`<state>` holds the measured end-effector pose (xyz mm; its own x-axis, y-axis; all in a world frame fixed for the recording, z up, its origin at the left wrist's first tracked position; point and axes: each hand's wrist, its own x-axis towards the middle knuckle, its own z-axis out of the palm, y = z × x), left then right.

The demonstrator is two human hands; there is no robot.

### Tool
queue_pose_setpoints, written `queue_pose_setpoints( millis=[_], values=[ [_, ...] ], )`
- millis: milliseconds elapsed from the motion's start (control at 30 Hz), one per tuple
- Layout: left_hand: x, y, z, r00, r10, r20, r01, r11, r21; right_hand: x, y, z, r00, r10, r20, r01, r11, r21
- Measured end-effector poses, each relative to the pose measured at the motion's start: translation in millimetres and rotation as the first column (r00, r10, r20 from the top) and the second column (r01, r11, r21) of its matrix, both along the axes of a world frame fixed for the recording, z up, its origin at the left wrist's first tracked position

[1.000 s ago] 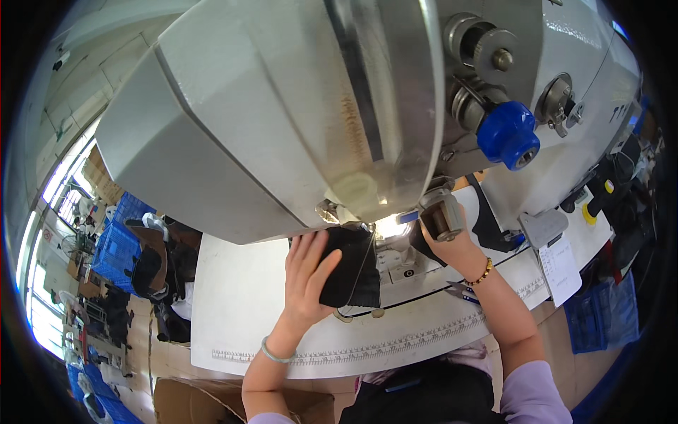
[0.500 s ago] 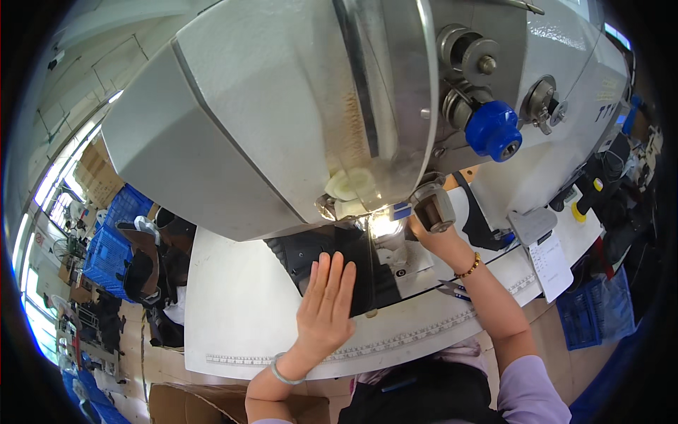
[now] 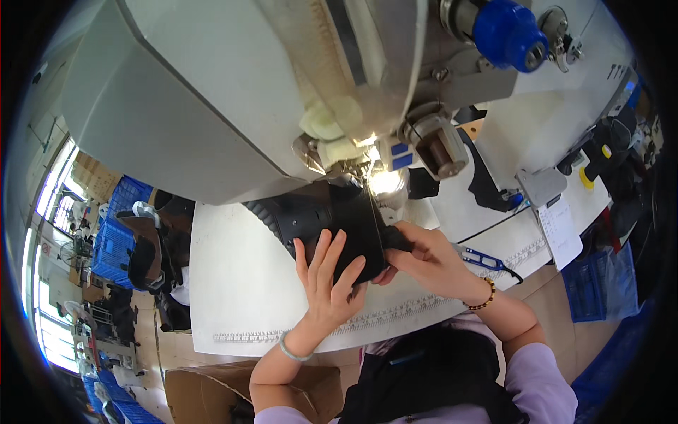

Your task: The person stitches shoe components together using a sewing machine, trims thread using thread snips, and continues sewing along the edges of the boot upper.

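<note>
A black leather-like piece [image 3: 321, 219], with a ribbed band along its left side, lies on the white table under the sewing machine head [image 3: 212, 92]. My left hand [image 3: 330, 286] rests on its near part, fingers stretched out and spread. At the right edge of the same piece, my right hand [image 3: 427, 261] is closed, pinching a dark flap or strip of it between thumb and fingers. The lit needle area [image 3: 378, 180] is just beyond my hands; the needle itself is lost in glare. Blue-handled thread snips [image 3: 486, 259] lie beside my right wrist.
A ruler strip [image 3: 282, 335] runs along the white table's [image 3: 226, 283] near edge. A black cut piece [image 3: 487, 180] and a paper sheet [image 3: 561, 226] are at the right. Blue crates [image 3: 116, 244] stand at the left, a cardboard box [image 3: 205, 396] below.
My right hand has come from beside the needle area toward me and grips the piece's right edge. My left hand's fingers have spread. The view has shifted, so the machine head appears higher.
</note>
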<state>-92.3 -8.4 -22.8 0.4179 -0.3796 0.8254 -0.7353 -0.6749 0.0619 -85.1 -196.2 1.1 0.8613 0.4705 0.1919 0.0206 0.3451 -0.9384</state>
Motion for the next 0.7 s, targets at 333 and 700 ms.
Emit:
queue_pose_setpoints(
  millis=[333, 700],
  values=[
    [-5.0, 8.5, 8.9, 0.996, -0.003, -0.092, 0.009, 0.998, 0.061, -4.3, 7.4, -7.2, 0.996, 0.044, -0.076, -0.032, 0.988, 0.15],
    [-3.1, 8.5, 13.2, 1.0, -0.015, 0.025, 0.014, 0.999, 0.048, 3.3, 15.9, 13.1, 0.986, -0.005, -0.167, 0.026, 0.992, 0.121]
  ],
)
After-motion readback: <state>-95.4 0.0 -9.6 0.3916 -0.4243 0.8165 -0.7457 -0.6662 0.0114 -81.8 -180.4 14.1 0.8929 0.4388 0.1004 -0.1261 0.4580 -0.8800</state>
